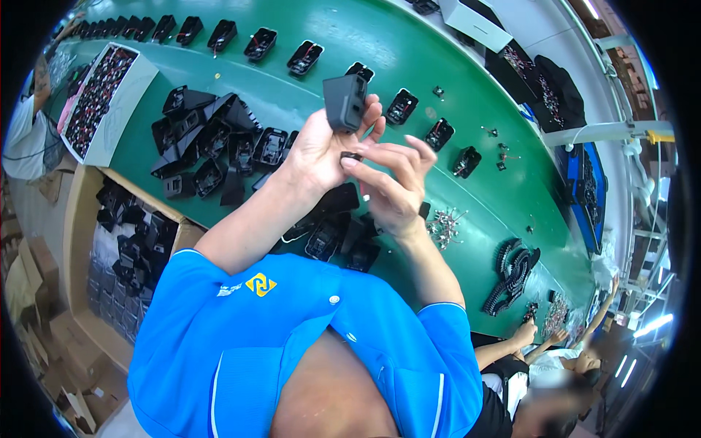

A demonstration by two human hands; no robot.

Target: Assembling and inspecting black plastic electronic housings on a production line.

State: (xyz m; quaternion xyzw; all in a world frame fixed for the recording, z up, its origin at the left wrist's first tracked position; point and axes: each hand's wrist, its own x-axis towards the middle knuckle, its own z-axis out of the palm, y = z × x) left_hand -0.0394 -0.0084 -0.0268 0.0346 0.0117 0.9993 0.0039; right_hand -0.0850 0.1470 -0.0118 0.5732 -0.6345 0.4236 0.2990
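Note:
My left hand (315,150) is closed around a black plastic housing (345,104), which stands tilted above the green table. My right hand (394,181) is close against the left palm, its thumb and forefinger pinching a small dark part (351,156). The exact kind of that part is too small to make out. A tiny white piece (366,197) shows just below the right fingers. Beneath my forearms lie more black housings (328,232), partly hidden by my arms.
Black housings (261,44) with wires line the green table (292,87). A heap of housings (212,139) lies left, by a white box (135,95) of wired parts and a cardboard box (80,241). Loose wired parts (445,228) and black coiled strips (511,274) lie right. Co-workers (522,336) work lower right.

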